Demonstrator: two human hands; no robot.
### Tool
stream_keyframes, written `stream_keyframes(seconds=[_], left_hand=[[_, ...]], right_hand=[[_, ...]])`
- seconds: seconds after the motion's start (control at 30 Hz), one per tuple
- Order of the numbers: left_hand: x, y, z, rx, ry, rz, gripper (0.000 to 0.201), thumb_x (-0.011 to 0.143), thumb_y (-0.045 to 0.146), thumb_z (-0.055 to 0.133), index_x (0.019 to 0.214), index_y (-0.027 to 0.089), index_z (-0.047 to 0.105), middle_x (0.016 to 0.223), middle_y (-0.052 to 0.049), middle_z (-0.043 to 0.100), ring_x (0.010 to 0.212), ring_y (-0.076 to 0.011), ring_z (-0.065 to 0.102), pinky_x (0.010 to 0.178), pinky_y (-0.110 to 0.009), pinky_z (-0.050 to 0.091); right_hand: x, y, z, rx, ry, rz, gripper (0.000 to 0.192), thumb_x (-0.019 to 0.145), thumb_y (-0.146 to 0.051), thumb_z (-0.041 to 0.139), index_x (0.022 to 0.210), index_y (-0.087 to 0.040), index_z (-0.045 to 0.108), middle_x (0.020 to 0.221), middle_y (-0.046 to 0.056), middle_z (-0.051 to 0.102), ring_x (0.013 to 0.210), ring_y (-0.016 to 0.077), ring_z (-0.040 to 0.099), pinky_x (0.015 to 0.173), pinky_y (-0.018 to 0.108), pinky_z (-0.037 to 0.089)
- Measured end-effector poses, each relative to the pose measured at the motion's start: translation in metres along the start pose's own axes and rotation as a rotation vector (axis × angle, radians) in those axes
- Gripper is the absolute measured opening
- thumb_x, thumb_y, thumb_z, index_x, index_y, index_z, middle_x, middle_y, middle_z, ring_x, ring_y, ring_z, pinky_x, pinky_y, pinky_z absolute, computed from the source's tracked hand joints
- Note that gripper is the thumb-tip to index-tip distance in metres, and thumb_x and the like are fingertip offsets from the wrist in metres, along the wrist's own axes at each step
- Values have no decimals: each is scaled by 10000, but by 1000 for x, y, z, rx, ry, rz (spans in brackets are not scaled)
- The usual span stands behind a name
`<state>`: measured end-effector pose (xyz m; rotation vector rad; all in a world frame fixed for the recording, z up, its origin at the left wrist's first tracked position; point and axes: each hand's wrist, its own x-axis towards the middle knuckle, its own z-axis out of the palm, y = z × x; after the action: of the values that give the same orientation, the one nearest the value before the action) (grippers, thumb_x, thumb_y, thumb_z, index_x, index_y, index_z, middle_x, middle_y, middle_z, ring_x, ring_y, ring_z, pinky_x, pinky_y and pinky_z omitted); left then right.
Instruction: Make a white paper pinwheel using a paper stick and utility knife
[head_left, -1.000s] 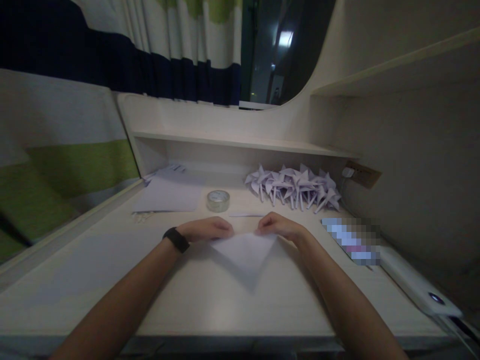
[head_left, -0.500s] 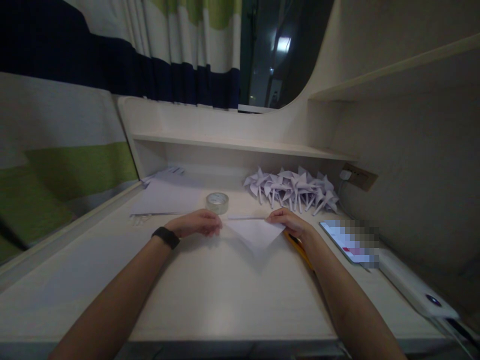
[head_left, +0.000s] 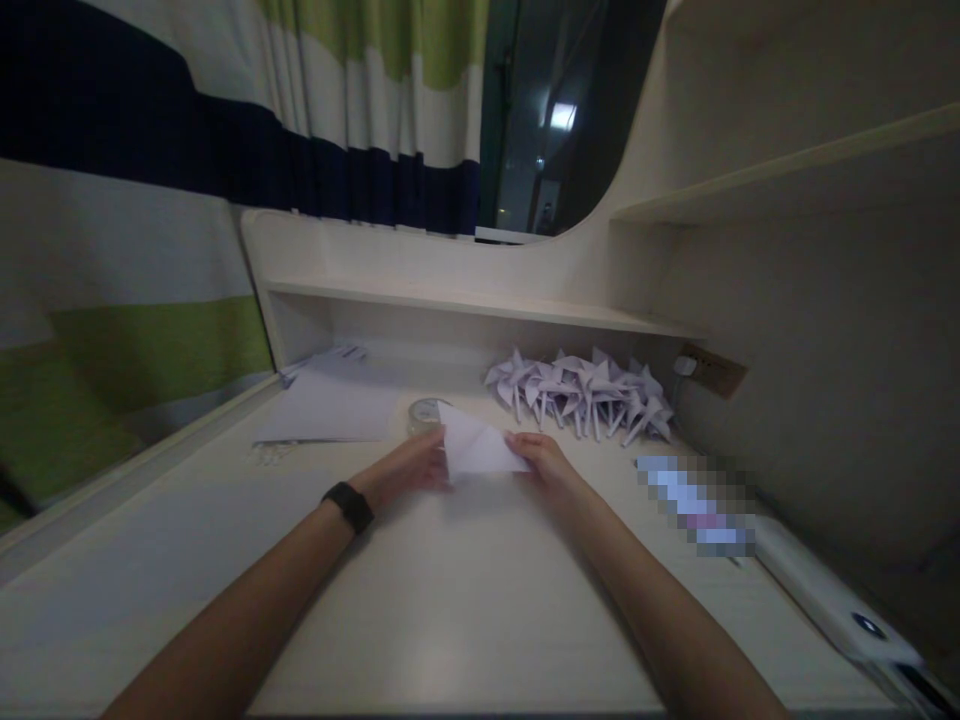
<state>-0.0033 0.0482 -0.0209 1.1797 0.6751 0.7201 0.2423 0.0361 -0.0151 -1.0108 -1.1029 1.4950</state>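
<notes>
Between my hands, just above the desk, is a piece of white paper [head_left: 480,452] folded into a triangle. My left hand [head_left: 420,462], with a dark band on the wrist, is closed on its left edge. The fingers of my right hand [head_left: 541,455] pinch its right corner. Behind the paper and my left hand sits a roll of clear tape [head_left: 424,411], partly hidden by them.
A stack of white paper [head_left: 330,405] lies at the back left. Several white paper pinwheels [head_left: 581,390] are bunched at the back right. A phone [head_left: 690,500], partly pixelated, and a long white device [head_left: 817,585] lie along the right side of the desk [head_left: 450,620].
The paper has been turned, its point now facing up-left instead of down toward me. My right hand has moved left, closer to my left hand. The yellow tool beside it is no longer visible.
</notes>
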Motion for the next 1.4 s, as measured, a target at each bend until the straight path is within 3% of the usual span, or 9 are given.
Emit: stream_keyframes(seconds=[0.2,0.33,0.43,0.6,0.7,0.9,1.03,1.13,1.4], left_hand=[[2,3,-5,-201,-7,-1,395,830,451,570,1066,138,620,1014,-151,704,860,-275,687,818,-457,518],[6,-2,-2,-151,38,110,296,801,321,652,1041,148,651,973,-120,709,810,-224,672,736,-362,530],[5,-4,3,-97,85,166,372,742,273,737,1079,139,656,979,-123,710,820,-216,671,730,-306,511],[-4,3,10,-72,134,133,610,691,241,787,1256,155,575,1081,-142,696,926,-248,670,817,-331,491],[-7,4,12,-61,144,104,513,698,265,771,1169,131,622,1011,-146,712,815,-232,679,732,-320,498],[-7,3,18,-43,258,89,272,701,311,734,893,133,658,799,-95,703,650,-196,634,589,-283,462],[-10,6,23,-24,333,93,226,678,248,724,854,141,632,705,-60,670,599,-185,606,579,-284,450],[-8,6,22,-19,359,91,226,660,220,715,850,142,621,690,-51,663,582,-179,598,569,-280,444],[-7,4,15,-79,297,104,250,693,224,687,921,145,620,758,-77,693,673,-212,636,652,-318,482]], right_hand=[[0,11,11,88,54,16,215,700,-344,755,750,-151,676,718,32,674,645,141,605,551,235,502],[-7,11,18,39,50,57,178,703,-309,740,766,-151,688,754,42,682,688,162,612,590,269,513],[-10,12,22,-63,-1,80,196,693,-315,749,790,-148,712,702,33,677,615,141,579,545,247,462],[-8,21,22,-201,-101,22,291,616,-389,805,708,-127,716,617,28,663,557,130,538,546,248,403],[-5,26,23,-252,-124,-1,407,633,-516,779,719,-124,710,620,39,665,572,144,549,557,258,399],[-3,27,27,-203,-145,-19,696,788,-767,446,979,-142,686,796,86,677,598,145,580,536,253,403],[-4,25,25,-299,-263,-202,606,723,-650,660,1146,-220,615,1075,80,644,727,143,596,600,248,436],[-5,24,23,-442,-265,-292,707,594,-503,823,1193,-220,575,1136,86,613,781,157,599,670,277,469],[-10,18,29,-388,-250,-342,527,733,-630,653,973,-161,636,841,39,632,644,129,521,584,251,403]])
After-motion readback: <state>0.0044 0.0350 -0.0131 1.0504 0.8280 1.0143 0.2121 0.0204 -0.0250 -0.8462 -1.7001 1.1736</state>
